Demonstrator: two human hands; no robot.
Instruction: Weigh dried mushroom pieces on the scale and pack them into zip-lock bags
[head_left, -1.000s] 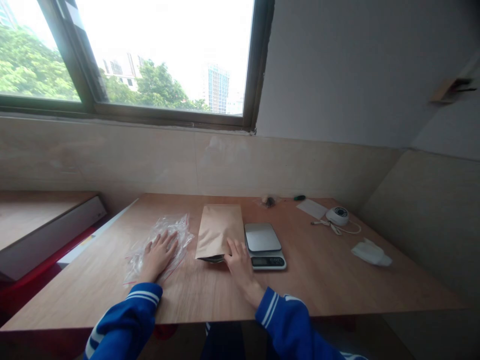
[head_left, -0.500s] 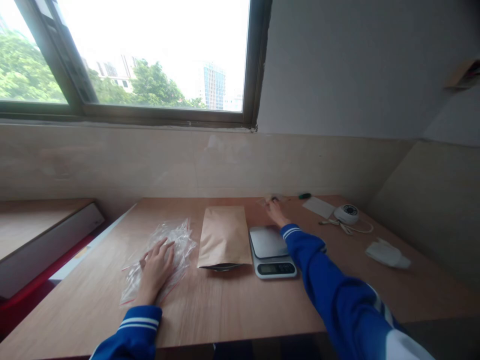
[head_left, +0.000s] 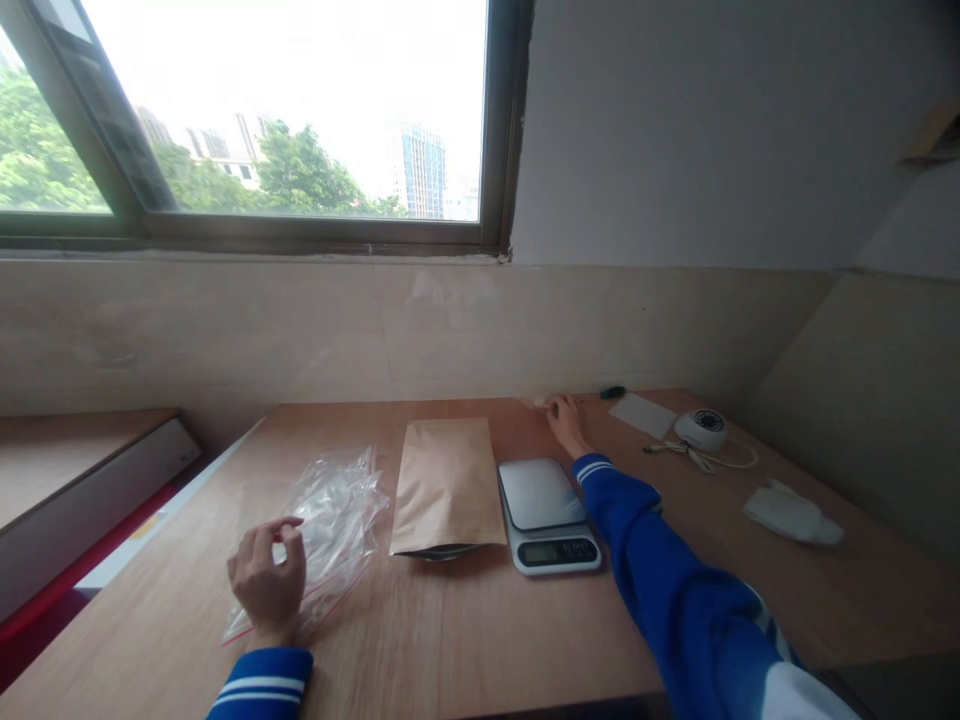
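Above the near left edge of a pile of clear plastic zip bags (head_left: 337, 520), my left hand (head_left: 268, 580) is loosely curled. Its thumb and index finger nearly meet in a loop, and I see nothing between them. My right hand (head_left: 568, 425) reaches to the table's far edge, its fingers bent together on something small, mostly hidden by them. A bit of pale clear material (head_left: 534, 402) shows just left of those fingertips. Between my hands lie a flat brown kraft paper pouch (head_left: 448, 485), its mouth slightly parted towards me, and a kitchen scale (head_left: 541, 495) with a bare metal plate.
At the back right are a dark green-capped object (head_left: 613, 392), a white card (head_left: 642, 415) and a white dome camera (head_left: 701, 428) with its cable. A crumpled white wrapper (head_left: 793, 512) lies further right. A tiled wall (head_left: 450, 330) bounds the wooden table (head_left: 450, 640).
My left hand has lifted off the plastic bags, drawn back left towards me and curled. My right hand has stayed at the far edge, shifting slightly right; less of the clear material shows there.
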